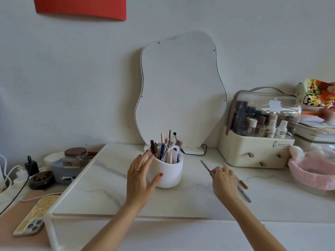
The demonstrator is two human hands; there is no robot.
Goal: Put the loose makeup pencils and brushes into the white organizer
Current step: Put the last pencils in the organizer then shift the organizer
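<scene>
The white organizer (167,175) is a round cup standing mid-table, with several pencils and brushes upright in it. My left hand (140,176) rests against its left side, fingers spread around the wall. To the right, my right hand (223,180) pinches a thin grey pencil (205,165) by its near end, its tip pointing away to the left. Under and beside that hand lie a cream pencil with a brown tip (242,182) and a grey metallic pencil (245,193) on the marble top.
A wavy white mirror (181,91) leans on the wall behind the cup, its black cable on the table. A cream cosmetics case (253,153) and a pink headband (311,171) sit right. A jar (75,154), chargers and a phone (35,216) lie left.
</scene>
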